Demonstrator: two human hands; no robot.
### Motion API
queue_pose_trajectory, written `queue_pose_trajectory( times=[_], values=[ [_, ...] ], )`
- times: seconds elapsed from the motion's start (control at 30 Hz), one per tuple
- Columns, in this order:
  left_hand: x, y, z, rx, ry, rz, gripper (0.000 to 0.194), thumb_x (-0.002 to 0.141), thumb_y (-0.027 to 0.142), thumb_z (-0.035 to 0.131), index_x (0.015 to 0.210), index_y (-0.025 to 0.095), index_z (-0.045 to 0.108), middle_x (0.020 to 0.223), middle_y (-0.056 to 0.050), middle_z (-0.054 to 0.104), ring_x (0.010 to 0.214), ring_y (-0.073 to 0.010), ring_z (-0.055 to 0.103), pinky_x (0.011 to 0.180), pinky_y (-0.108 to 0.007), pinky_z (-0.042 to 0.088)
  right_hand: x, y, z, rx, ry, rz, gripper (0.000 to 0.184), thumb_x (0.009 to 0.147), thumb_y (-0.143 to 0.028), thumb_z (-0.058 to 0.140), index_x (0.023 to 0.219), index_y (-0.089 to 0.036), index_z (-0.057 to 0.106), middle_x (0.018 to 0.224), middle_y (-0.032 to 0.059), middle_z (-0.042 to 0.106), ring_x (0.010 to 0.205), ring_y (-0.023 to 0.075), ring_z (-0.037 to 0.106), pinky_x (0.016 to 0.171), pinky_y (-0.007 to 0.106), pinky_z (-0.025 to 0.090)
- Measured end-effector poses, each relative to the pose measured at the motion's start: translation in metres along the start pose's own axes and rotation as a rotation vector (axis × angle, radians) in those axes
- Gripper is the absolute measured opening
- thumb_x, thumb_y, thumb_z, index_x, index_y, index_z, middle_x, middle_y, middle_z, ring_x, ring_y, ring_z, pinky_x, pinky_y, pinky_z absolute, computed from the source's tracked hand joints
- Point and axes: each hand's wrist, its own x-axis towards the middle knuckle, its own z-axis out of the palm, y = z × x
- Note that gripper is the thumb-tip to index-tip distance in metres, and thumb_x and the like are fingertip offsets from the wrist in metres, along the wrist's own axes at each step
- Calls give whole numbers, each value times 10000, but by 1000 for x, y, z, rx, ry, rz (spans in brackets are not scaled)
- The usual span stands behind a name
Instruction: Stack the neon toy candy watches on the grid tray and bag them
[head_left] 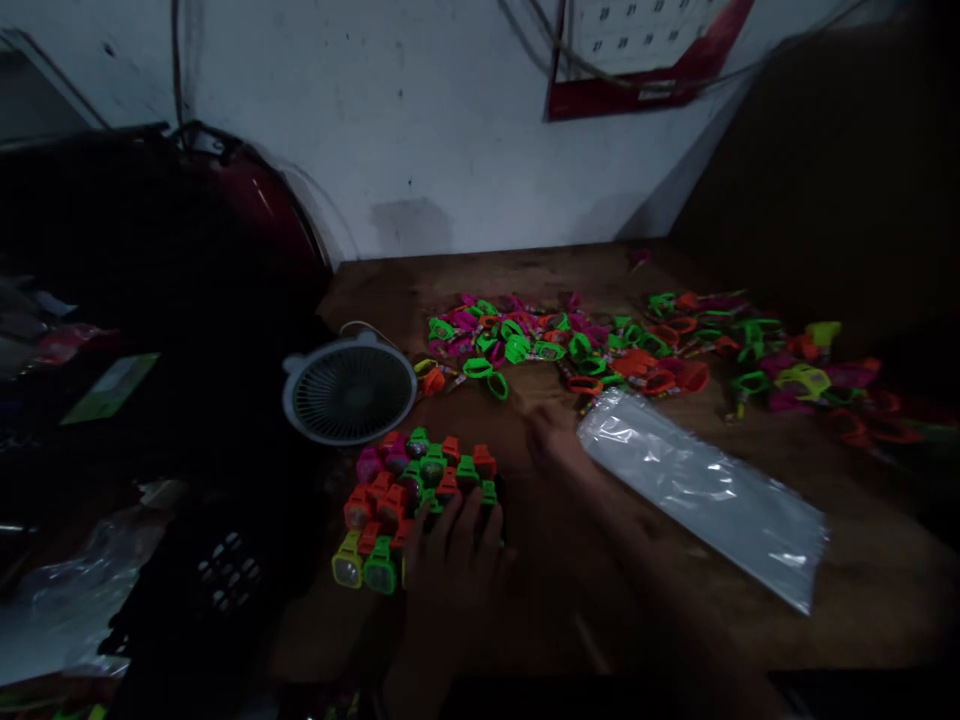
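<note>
My left hand (456, 550) lies over the right side of a tight cluster of toy watches (391, 505) in orange, green, pink and yellow. Its fingers are stretched out and a little apart, resting on the watches and covering some of them. Smeared by motion, my right hand (559, 442) reaches across the middle of the table, just left of a clear plastic bag (705, 490). Its fingers are too blurred and dark to show whether they hold anything. Beyond it spreads a loose pile of bright plastic watch-like bands (517, 345), several with small coloured pieces attached.
A small round fan (352, 390) stands behind the cluster. More coloured bands (802, 378) trail along the right of the wooden table (420, 275). The wall behind carries a calendar (637, 50). At the left are a dark crate (229, 570) and crumpled plastic (97, 575).
</note>
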Motion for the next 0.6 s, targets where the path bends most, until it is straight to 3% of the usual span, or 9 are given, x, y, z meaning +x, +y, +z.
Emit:
queue_pose_trajectory(
  times=[0.03, 0.07, 0.13, 0.2, 0.27, 0.37, 0.47, 0.53, 0.6],
  values=[
    [0, -2, 2, 27, 11, 29, 289, 858, 351, 585, 1113, 223, 626, 1184, -59, 650, 1087, -215, 548, 1064, -440, 291, 26, 4, -6, -84, 32, 12, 592, 825, -41, 342, 1396, -182, 413, 1391, 156, 437, 1235, 277, 452, 997, 428, 382],
    [0, -4, 4, 56, 6, 53, 301, 858, 364, 585, 1120, 220, 622, 1182, -59, 651, 1079, -211, 550, 1054, -427, 307, 51, 5, -9, -338, -39, -26, 629, 835, -13, 306, 1434, -200, 343, 1449, 151, 357, 1294, 269, 387, 1024, 418, 354],
    [2, -6, 7, 126, -46, 67, 347, 865, 387, 571, 1167, 219, 598, 1210, -53, 636, 1085, -215, 548, 1051, -433, 315, 86, 4, -7, -456, -131, -39, 547, 868, -33, 321, 1380, -189, 434, 1427, 161, 390, 1280, 283, 408, 1016, 406, 361],
    [6, -6, 9, 201, -122, 54, 396, 879, 406, 540, 1232, 227, 557, 1283, -44, 591, 1129, -238, 529, 1065, -477, 290, 96, -1, -1, -522, -203, -29, 472, 900, -72, 329, 1334, -166, 488, 1359, 182, 466, 1186, 286, 509, 952, 391, 421],
    [10, -4, 11, 244, -175, 25, 448, 885, 451, 507, 1280, 240, 518, 1356, -31, 530, 1198, -269, 485, 1082, -530, 243, 82, -3, 4, -571, -218, -4, 464, 920, -92, 301, 1352, -150, 459, 1321, 206, 494, 1065, 283, 596, 867, 393, 472],
    [12, -2, 10, 242, -213, 19, 535, 867, 524, 491, 1319, 237, 478, 1419, -32, 457, 1291, -306, 393, 1101, -576, 168, 37, 0, 2, -634, -229, 14, 492, 907, -82, 307, 1384, -147, 409, 1321, 226, 489, 989, 291, 637, 811, 397, 492],
    [-3, -4, 3, 200, -144, 50, 531, 837, 501, 548, 1291, 228, 503, 1381, -89, 496, 1300, -342, 383, 1091, -628, 122, -7, 7, -9, -653, -304, 24, 496, 873, -70, 374, 1360, -136, 442, 1103, 189, 643, 916, 283, 665, 784, 368, 501],
    [-26, -4, -3, 148, -11, 24, 435, 820, 431, 599, 1201, 226, 564, 1245, -119, 598, 1220, -324, 481, 1074, -599, 212, -25, 10, -16, -600, -353, -13, 498, 875, -71, 382, 1357, -177, 451, 977, 134, 691, 862, 250, 676, 760, 336, 508],
    [-54, -2, -7, 124, 102, -63, 311, 818, 342, 619, 1093, 198, 606, 1047, -116, 675, 1048, -260, 601, 986, -464, 391, -31, 13, -18, -530, -355, -118, 485, 891, -83, 378, 1341, -242, 468, 1090, 105, 666, 909, 219, 660, 784, 315, 504]
  ],
)
